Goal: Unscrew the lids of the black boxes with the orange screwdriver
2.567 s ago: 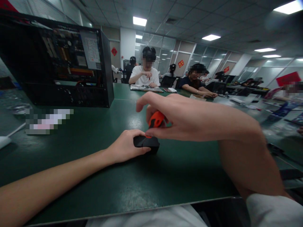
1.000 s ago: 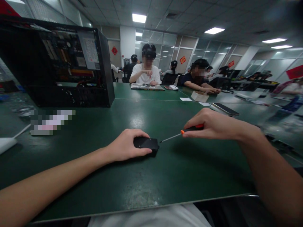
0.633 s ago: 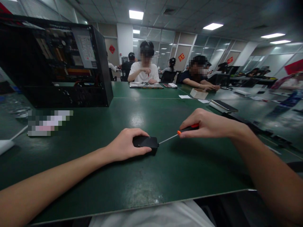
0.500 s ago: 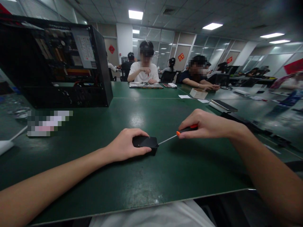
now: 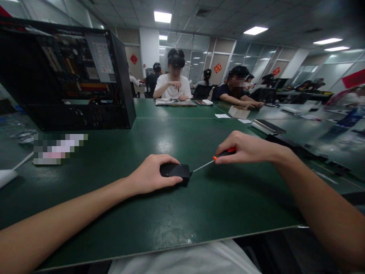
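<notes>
My left hand (image 5: pixel 152 173) is wrapped round a small flat black box (image 5: pixel 175 171) that lies on the green table (image 5: pixel 176 213). My right hand (image 5: pixel 246 149) pinches the orange-and-black handle of a thin screwdriver (image 5: pixel 219 157). Its metal shaft slants down to the left, and the tip touches the right end of the black box.
An open black computer case (image 5: pixel 71 76) stands at the back left, beside a white object at the left edge. People sit at the far side of the table with a tray (image 5: pixel 175 102) and a small cardboard box (image 5: pixel 238 112). A dark flat device (image 5: pixel 269 126) lies at the right.
2.6 s ago my right hand held the screwdriver upright over the box. It has swung out to the right, and the shaft lies low with its tip at the box's right end.
</notes>
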The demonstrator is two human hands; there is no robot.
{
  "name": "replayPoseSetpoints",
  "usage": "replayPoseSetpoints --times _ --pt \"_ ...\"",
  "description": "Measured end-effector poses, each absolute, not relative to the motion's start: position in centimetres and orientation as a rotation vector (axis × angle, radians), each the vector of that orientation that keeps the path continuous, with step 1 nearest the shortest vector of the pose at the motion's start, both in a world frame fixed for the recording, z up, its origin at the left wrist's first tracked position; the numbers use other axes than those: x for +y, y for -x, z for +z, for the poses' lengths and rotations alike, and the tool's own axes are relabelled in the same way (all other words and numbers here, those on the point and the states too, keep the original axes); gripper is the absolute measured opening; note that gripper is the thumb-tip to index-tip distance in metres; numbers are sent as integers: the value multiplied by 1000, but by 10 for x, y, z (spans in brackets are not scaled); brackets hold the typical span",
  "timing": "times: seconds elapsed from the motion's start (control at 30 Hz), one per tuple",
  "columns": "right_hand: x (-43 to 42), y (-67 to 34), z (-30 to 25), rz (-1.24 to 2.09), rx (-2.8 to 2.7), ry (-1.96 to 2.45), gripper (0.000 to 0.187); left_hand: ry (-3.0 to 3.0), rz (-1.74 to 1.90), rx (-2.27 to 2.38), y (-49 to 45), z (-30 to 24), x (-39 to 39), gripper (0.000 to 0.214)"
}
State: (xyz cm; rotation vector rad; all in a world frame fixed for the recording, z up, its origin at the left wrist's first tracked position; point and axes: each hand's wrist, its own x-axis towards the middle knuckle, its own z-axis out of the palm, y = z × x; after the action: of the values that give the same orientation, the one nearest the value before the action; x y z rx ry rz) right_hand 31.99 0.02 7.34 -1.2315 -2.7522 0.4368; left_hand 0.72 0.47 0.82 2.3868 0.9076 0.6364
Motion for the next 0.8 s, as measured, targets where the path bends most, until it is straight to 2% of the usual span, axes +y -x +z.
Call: replayPoseSetpoints --times 0.6,0.8 --pt "-4 -318 76 441 -2740 1193 43 -2391 648 906 -8 8 5 39" --pt "12 -319 57 456 -2791 1267 54 -2392 627 912 -8 8 5 39"
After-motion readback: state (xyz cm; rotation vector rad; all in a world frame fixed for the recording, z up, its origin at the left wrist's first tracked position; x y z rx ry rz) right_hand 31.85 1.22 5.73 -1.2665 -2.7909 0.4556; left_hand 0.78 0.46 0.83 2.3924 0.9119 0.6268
